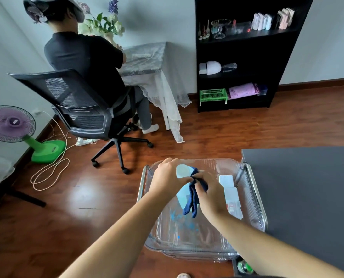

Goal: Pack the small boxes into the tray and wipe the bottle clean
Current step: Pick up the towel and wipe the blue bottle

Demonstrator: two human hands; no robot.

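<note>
While left hand [167,177] grips the bottle [182,171] over the far edge of the tray [167,237] and right hand [212,194] pinches the cloth [193,197] against it | small boxes [230,189] lie along its right wall | risk: a slipping grip may drop the bottle onto them.

- Both bare arms reached forward from the bottom edge, converging toward the middle.
- The left forearm [117,233] ran up from the lower left, wrist roughly straight, back of the hand toward the camera.
- The left hand [167,177] was curled round the pale bottle [182,171], thumb pointing toward the other hand.
- The right forearm [267,243] came in from the lower right, with the wrist bent slightly inward.
- The right hand [212,194] pinched a dark blue cloth [194,197] against the bottle, fingers curled; the fingertips themselves were hidden.
- The two hands sat just beside each other, the left thumb nearly meeting the right fingers.
</note>
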